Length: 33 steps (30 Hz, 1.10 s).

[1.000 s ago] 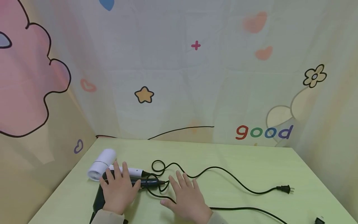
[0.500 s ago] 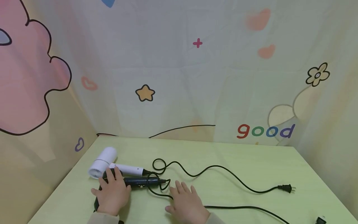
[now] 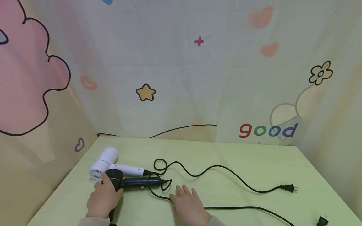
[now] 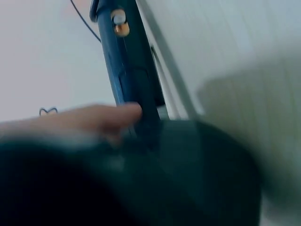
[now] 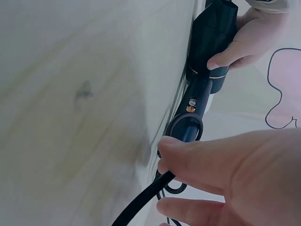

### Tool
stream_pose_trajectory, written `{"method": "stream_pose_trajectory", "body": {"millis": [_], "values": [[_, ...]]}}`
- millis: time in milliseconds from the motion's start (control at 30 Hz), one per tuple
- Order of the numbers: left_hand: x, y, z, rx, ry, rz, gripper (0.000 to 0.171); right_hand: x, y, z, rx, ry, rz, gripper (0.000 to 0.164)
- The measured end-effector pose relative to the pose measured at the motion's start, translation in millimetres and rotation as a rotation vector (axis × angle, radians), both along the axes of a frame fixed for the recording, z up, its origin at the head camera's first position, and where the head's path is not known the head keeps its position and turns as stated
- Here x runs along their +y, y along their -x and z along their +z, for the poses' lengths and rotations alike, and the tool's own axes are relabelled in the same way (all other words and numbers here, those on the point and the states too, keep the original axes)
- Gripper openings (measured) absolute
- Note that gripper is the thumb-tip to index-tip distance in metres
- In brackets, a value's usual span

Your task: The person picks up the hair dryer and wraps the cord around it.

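Note:
My left hand (image 3: 102, 199) grips the barrel of a black hair dryer (image 3: 138, 182) at the table's left. In the right wrist view the left thumb lies along that barrel; a gold-toned switch (image 5: 191, 106) shows on the handle. My right hand (image 3: 188, 205) lies low over the dryer's black cord (image 3: 234, 207), fingers extended. Seen from the right wrist, the cord runs up beneath the thumb and fingers, partly hidden. A white hair dryer (image 3: 127, 170) lies just behind the black one.
The white dryer's cord winds right across the pale green table (image 3: 226, 153) to a two-pin plug (image 3: 288, 188). Another black plug (image 3: 322, 220) lies near the front right. A patterned curtain (image 3: 175, 69) hangs behind the table.
My left hand has come down from spread fingers above the black dryer to a grip on its barrel. My right hand has lowered toward the cord, its thumb drawn in.

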<state>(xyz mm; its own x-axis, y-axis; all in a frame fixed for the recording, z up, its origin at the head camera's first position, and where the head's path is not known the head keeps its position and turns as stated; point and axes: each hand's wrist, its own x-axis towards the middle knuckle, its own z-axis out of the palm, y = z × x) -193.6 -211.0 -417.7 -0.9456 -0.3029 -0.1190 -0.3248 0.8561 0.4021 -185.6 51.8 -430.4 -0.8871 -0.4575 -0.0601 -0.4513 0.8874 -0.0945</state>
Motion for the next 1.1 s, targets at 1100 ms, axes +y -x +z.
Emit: {"method": "stream_pose_trajectory", "body": {"millis": [1100], "values": [[33.7,5.6,10.5,0.217,-0.289,0.017,0.090,63.8,-30.7,16.0,-0.018,0.461,-0.070,0.013]]}}
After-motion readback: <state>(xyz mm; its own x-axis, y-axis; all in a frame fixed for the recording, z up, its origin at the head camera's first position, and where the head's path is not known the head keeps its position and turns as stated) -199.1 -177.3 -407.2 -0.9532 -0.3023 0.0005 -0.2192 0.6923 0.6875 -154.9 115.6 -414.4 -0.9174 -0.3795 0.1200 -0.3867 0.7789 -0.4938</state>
